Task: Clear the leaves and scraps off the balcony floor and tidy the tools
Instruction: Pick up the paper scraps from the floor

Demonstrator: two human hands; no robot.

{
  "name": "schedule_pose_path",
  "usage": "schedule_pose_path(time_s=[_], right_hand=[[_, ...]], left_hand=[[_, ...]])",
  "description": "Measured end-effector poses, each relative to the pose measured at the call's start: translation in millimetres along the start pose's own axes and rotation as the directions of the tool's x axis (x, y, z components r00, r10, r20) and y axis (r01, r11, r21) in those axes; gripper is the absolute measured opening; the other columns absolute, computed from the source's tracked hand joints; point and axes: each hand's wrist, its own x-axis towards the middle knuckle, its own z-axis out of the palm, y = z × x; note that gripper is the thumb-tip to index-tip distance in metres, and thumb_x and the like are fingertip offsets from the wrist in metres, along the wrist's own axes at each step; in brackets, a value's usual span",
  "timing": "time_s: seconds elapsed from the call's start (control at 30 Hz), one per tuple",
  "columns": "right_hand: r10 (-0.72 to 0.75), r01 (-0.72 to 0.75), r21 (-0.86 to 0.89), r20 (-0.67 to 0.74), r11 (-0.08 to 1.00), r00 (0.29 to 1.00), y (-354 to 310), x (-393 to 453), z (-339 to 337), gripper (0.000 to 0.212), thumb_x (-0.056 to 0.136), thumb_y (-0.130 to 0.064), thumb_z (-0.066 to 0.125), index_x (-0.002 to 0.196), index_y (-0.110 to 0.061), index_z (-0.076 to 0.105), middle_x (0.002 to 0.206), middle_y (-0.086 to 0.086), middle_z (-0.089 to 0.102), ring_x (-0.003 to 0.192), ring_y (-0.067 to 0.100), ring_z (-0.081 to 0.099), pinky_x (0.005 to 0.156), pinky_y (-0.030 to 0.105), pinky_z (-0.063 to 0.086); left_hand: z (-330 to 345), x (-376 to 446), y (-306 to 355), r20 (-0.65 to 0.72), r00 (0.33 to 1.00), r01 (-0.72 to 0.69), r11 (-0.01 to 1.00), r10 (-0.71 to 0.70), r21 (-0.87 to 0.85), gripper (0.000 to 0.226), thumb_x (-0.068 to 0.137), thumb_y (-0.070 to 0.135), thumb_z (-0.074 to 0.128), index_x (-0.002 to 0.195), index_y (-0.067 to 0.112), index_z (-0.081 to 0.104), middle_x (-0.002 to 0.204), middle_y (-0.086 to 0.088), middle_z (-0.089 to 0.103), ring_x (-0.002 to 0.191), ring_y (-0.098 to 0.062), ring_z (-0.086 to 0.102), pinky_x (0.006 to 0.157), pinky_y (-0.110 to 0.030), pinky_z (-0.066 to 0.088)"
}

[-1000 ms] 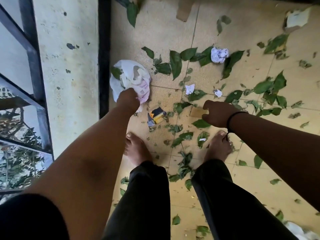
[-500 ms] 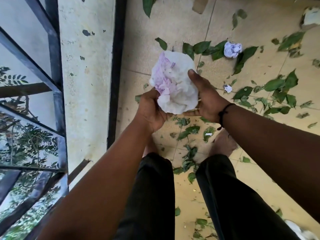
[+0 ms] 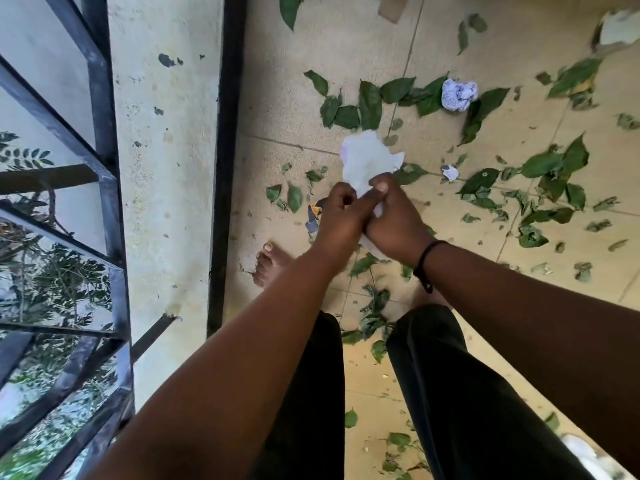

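I hold a white plastic bag (image 3: 367, 161) in front of me above the tiled floor (image 3: 287, 109). My left hand (image 3: 337, 213) and my right hand (image 3: 394, 216) press close together, both gripping the bag's lower part, and the bag's top sticks up past my fingers. Green leaves (image 3: 370, 105) lie scattered over the floor. A crumpled white paper ball (image 3: 459, 95) sits among the leaves further ahead, and a smaller paper scrap (image 3: 450, 173) lies to the right of the bag. A blue and yellow wrapper (image 3: 313, 216) peeks out left of my left hand.
A black-edged low wall (image 3: 166, 168) and a metal railing (image 3: 104, 133) run along the left. My bare left foot (image 3: 270, 261) stands near the wall. Torn cardboard (image 3: 391, 8) and a white scrap (image 3: 620, 29) lie at the far edge.
The bag went from my left hand at the floor up between both hands, and it is now bunched much smaller in my grip. My right hand left the floor.
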Motion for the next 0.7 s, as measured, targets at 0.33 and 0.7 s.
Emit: schedule_pose_path(time_s=[0.33, 0.7], right_hand=[[0.060, -0.022, -0.146, 0.258, 0.989, 0.964, 14, -5, -18, 0.069, 0.065, -0.029, 0.081, 0.121, -0.018, 0.044, 0.114, 0.010, 0.053, 0.104, 0.028, 0.054, 0.084, 0.041, 0.049], [0.327, -0.327, 0.101, 0.023, 0.940, 0.945, 9, -6, -2, 0.022, 0.089, -0.015, 0.049, 0.107, -0.010, 0.061, 0.097, 0.005, 0.063, 0.093, 0.023, 0.060, 0.078, 0.031, 0.045]], left_hand=[[6, 2, -6, 0.128, 0.934, 0.357, 0.895, -0.334, -0.268, 0.036, 0.063, 0.025, 0.062, 0.095, 0.010, 0.068, 0.087, -0.007, 0.070, 0.087, -0.027, 0.063, 0.079, -0.033, 0.047], [35, 3, -17, 0.177, 0.865, 0.500, 0.775, -0.469, -0.388, 0.037, 0.098, 0.035, 0.047, 0.070, 0.016, 0.063, 0.063, -0.003, 0.057, 0.051, -0.016, 0.059, 0.063, -0.026, 0.043]])
